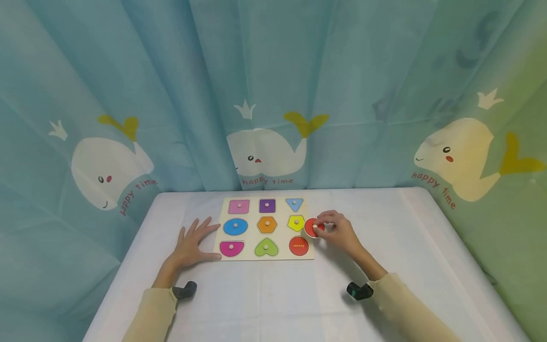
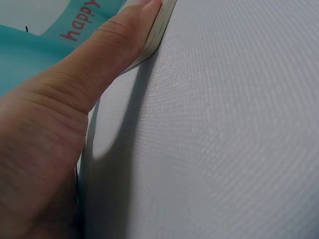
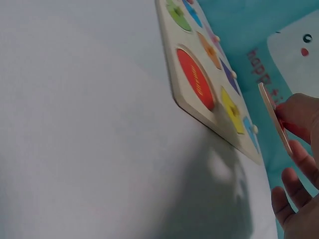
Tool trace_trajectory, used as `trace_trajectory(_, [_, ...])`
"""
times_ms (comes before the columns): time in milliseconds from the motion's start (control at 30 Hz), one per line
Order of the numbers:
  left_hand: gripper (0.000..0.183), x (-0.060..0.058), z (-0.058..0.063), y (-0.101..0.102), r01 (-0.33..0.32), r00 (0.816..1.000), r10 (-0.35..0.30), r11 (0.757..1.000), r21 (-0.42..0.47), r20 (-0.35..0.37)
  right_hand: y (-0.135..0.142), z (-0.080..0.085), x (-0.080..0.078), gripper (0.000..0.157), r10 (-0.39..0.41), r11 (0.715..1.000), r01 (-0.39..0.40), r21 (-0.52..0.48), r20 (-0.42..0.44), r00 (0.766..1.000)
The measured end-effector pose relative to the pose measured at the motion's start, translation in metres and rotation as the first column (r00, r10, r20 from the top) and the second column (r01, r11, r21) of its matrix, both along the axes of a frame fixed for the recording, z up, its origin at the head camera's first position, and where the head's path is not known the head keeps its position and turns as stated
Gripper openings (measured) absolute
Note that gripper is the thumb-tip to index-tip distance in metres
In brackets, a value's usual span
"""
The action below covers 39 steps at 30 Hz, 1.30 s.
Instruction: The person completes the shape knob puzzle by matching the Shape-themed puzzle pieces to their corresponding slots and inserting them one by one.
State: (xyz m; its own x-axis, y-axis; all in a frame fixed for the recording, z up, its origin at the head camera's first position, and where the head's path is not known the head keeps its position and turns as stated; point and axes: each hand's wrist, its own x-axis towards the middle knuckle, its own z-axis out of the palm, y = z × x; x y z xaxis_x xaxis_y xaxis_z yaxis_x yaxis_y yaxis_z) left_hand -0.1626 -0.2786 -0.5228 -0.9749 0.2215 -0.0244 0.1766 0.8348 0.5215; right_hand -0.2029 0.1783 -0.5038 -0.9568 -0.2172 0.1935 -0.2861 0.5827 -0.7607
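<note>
A wooden shape puzzle board [image 1: 282, 254] lies on the table with knobbed pieces in several of its recesses. Its red circular recess [image 1: 298, 246] at the near right corner shows printed lettering and holds no piece. My right hand [image 1: 340, 231] pinches the red circle puzzle piece [image 1: 309, 228] by its knob. In the right wrist view the piece [image 3: 273, 117] is held up off the table, tilted on edge. My left hand [image 1: 191, 247] has its fingers spread along the board's left edge. The left thumb [image 2: 117, 37] rests at the near left corner of the board.
The board stands on a white-covered table [image 1: 265, 299]. Behind it hangs a blue curtain [image 1: 363, 95] with printed whales, close to the table's far edge. A dark wrist device sits by each sleeve, one at the left [image 1: 185, 290] and one at the right [image 1: 360, 290].
</note>
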Motion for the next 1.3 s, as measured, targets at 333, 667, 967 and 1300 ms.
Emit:
trace_trajectory(333, [0.096,0.0,-0.001,0.0,-0.003,1.0,0.003,1.0,0.008,-0.001,-0.015,-0.011,0.007,0.012,0.073,0.997,-0.073,-0.015,-0.001,0.997])
trace_trajectory(667, [0.096,-0.002,-0.005,-0.002,-0.003,1.0,0.003,1.0,-0.008,-0.005,-0.026,-0.019,0.015,0.012,0.093,0.995,-0.092,-0.028,0.019,0.995])
trace_trajectory(967, [0.095,-0.001,-0.004,-0.002,-0.003,1.0,0.003,1.0,-0.002,-0.005,-0.032,-0.026,0.018,0.011,0.103,0.995,-0.103,-0.016,0.022,0.994])
trace_trajectory(1300, [0.095,-0.002,-0.005,-0.001,-0.002,1.0,0.002,1.0,-0.004,-0.006,-0.034,-0.03,0.018,0.012,0.092,0.996,-0.093,0.016,0.061,0.994])
